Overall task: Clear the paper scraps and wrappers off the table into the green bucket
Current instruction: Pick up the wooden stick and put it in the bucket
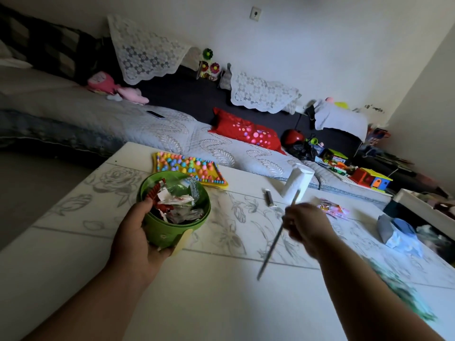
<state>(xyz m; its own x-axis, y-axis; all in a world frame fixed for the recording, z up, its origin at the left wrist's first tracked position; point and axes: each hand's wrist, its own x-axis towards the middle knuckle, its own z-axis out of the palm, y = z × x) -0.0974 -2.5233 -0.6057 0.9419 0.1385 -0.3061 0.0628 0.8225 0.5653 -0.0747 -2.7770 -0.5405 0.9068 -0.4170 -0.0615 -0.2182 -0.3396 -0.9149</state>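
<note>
My left hand (134, 238) grips the near rim and side of the green bucket (163, 231), which is tilted toward me above the white table (209, 291). Crumpled red, white and clear wrappers (176, 204) fill it. My right hand (306, 226) holds a long thin grey stick (278, 236) that points down toward the table; the hand is blurred. A pink wrapper (332, 209) lies on the table just beyond that hand. A small dark wrapper (268, 197) lies to its left.
A yellow tray of colourful beads (188, 169) sits behind the bucket. A white paper roll (298, 183) stands at the far edge. A blue tissue pack (396, 232) lies at the right. A sofa with cushions and toys runs behind the table.
</note>
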